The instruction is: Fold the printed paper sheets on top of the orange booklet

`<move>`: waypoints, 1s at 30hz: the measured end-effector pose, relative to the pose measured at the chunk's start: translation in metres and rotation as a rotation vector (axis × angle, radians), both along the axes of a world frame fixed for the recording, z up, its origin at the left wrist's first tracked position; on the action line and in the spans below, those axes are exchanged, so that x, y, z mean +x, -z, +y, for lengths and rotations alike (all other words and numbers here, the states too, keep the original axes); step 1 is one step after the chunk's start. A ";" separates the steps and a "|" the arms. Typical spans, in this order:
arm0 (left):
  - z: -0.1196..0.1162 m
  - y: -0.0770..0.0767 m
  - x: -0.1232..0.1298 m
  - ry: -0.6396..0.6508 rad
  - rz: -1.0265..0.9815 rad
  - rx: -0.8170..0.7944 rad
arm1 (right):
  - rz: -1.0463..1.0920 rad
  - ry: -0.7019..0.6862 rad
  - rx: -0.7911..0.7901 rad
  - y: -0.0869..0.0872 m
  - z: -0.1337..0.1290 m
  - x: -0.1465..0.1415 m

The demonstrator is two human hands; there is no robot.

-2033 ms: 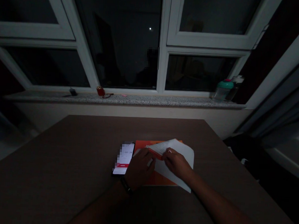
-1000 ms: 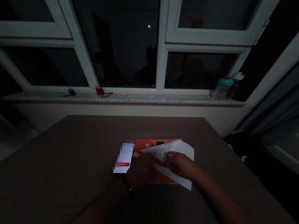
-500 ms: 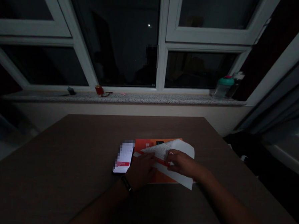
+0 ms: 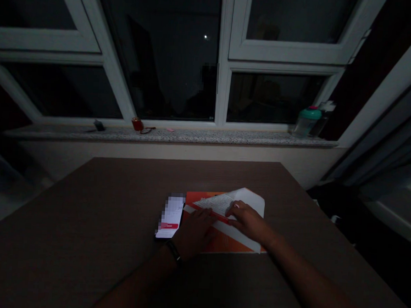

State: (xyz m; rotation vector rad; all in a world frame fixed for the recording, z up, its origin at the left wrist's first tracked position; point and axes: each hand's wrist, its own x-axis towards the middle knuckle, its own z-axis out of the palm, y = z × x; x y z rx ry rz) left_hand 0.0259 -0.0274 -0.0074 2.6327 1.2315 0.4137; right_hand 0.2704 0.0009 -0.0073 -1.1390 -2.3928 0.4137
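A white sheet of paper [image 4: 253, 204], printed on one part and folded over at a slant, lies on a red and orange booklet [image 4: 235, 243]. My left hand [image 4: 195, 229] rests on the sheet and booklet with its fingers stretched out to the right; a dark band circles its wrist. From the right, my right hand [image 4: 248, 220] pinches the paper near the fold, fingertips pressed together. A narrow red strip [image 4: 219, 217] shows along the fold between the hands; its kind is unclear. Just left of the booklet lies a phone [image 4: 173, 214] with a lit screen.
The brown table [image 4: 85, 221] stands below a window with a stone sill [image 4: 192, 135]. On the sill are a small dark bottle [image 4: 98, 125], a red item [image 4: 137, 124] and a teal-lidded bottle [image 4: 308, 120]. A curtain [image 4: 382, 122] hangs at the right.
My right hand has shifted slightly up and left with the paper. The sheet's lower right corner has moved up and left, and its fold covers more of the booklet's top.
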 end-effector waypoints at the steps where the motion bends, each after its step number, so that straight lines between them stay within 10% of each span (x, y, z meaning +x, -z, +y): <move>1: 0.000 0.001 0.000 0.008 -0.005 0.009 | 0.001 0.005 0.002 0.001 0.000 0.000; 30: 0.012 -0.004 0.016 0.026 0.090 0.080 | 0.066 -0.132 0.116 0.011 0.014 -0.003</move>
